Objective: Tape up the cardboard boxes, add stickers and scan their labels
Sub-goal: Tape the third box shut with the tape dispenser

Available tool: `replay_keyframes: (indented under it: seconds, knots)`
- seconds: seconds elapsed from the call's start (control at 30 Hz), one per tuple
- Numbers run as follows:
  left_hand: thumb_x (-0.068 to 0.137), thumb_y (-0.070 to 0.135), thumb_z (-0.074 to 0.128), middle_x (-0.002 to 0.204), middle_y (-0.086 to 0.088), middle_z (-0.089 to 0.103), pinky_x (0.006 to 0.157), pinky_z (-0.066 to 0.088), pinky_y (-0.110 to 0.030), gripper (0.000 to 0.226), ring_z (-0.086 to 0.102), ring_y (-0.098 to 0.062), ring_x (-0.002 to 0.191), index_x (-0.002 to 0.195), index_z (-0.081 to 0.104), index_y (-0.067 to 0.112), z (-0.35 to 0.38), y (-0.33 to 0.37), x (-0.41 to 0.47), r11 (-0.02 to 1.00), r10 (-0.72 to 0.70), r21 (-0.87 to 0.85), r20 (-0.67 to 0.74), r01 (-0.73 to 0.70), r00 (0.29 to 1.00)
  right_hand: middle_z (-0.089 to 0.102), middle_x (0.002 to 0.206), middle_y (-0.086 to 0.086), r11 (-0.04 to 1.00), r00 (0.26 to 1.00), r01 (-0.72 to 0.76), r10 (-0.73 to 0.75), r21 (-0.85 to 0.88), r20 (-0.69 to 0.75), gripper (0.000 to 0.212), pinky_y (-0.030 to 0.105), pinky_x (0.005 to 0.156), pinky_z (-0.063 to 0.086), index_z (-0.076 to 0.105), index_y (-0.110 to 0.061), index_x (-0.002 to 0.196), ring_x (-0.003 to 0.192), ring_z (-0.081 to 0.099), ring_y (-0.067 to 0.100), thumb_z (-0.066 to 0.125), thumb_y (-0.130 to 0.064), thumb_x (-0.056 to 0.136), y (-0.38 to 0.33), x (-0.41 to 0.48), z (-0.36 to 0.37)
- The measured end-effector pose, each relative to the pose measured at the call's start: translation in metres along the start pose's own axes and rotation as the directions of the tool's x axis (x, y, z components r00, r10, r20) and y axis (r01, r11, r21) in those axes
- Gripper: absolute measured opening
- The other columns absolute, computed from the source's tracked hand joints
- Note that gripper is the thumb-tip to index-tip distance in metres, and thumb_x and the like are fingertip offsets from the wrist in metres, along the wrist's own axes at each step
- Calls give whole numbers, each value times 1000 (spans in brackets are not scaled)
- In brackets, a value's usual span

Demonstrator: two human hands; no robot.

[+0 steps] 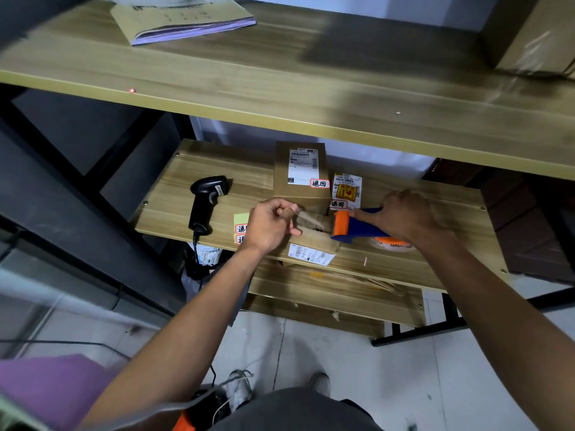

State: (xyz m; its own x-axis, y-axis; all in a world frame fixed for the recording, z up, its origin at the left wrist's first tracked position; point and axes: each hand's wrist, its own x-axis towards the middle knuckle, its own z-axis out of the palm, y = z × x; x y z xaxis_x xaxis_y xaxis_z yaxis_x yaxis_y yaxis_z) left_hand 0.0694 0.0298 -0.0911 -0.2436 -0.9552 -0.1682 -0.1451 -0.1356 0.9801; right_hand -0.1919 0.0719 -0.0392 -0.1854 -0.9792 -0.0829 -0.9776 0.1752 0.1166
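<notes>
Grey trousers sit lowest in view, and two bare forearms reach forward above them. At the front edge of the light wooden counter lies a small brown cardboard box, with a white label on its near face. A clear tape strip is stretched over the box, its long axis running left to right. The left grip pinches the strip's free end. The right grip is clenched around a blue and orange tape dispenser, which lies left to right with its orange head pointing left. Just left of the box is a yellow sticker sheet. Behind it stands a taller labelled cardboard box. Further left, a black handheld barcode scanner lies with its handle toward the front edge.
</notes>
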Motion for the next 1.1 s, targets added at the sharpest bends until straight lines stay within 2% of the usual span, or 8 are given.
replay_keyframes:
  seconds: [0.1, 0.2, 0.27, 0.37, 0.47, 0.63, 0.87, 1.1]
  knots:
    - [100, 6, 59, 61, 0, 64, 50, 52, -16, 19, 67, -13, 54, 104, 68, -10, 0, 0, -2, 1000, -11, -17, -12, 11, 1000, 50, 57, 3, 1000, 1000, -12, 12, -18, -9, 84, 26, 51, 31, 51, -13, 58, 52, 47, 16, 35, -95, 71, 1, 2, 3]
    - [100, 9, 60, 61, -5, 61, 45, 43, -14, 17, 67, -14, 52, 103, 69, -4, -3, -3, -1, 999, -28, 33, -32, 29, 999, 49, 59, 3, 1000, 1000, -11, 11, -16, -8, 85, 27, 52, 32, 52, -14, 59, 54, 46, 16, 32, -96, 68, 0, 3, 6]
    - [100, 12, 62, 62, -6, 64, 52, 49, -20, 14, 67, -20, 55, 99, 71, 3, -5, -7, 2, 998, -37, 53, -30, 39, 999, 50, 60, 2, 1000, 1000, -6, 5, -8, -12, 88, 27, 54, 34, 54, -15, 59, 56, 49, 17, 27, -98, 64, 0, 4, 7]
    - [99, 14, 64, 65, -16, 65, 75, 57, -38, 12, 64, -28, 61, 92, 72, 9, -6, -14, 9, 998, -48, 37, -23, 49, 999, 52, 62, 3, 1000, 1000, -10, 10, 2, 2, 88, 27, 54, 34, 55, -15, 60, 57, 50, 18, 30, -99, 65, 1, 6, 8]
    - [99, 12, 64, 67, -18, 63, 76, 57, -44, 13, 58, -27, 58, 96, 72, 2, -6, -17, 11, 997, -82, 0, -29, 82, 996, 52, 62, 4, 1000, 1000, -20, 20, 4, 6, 86, 27, 54, 35, 54, -14, 61, 57, 51, 18, 34, -97, 67, 1, 6, 7]
    - [99, 14, 64, 72, -14, 64, 69, 54, -34, 17, 55, -20, 58, 103, 73, 0, -7, -21, 12, 991, -131, 4, -29, 131, 991, 48, 61, 3, 999, 999, -32, 32, -6, 12, 81, 27, 56, 35, 48, -14, 60, 57, 48, 18, 38, -95, 70, -1, 5, 7]
    - [99, 12, 63, 65, -9, 58, 57, 53, -24, 17, 49, -16, 52, 103, 71, -4, -7, -24, 14, 986, -163, -43, -40, 161, 986, 47, 58, 2, 1000, 1000, -14, 14, 0, -8, 82, 28, 58, 37, 49, -14, 59, 57, 48, 18, 39, -94, 70, -1, 5, 9]
    - [99, 12, 63, 65, -6, 59, 65, 55, -26, 14, 51, -13, 50, 92, 72, 4, -7, -32, 16, 977, -196, -97, -36, 192, 980, 48, 60, 3, 1000, 1000, -10, 10, -1, -6, 82, 28, 57, 36, 49, -14, 61, 57, 50, 19, 37, -95, 70, -1, 5, 9]
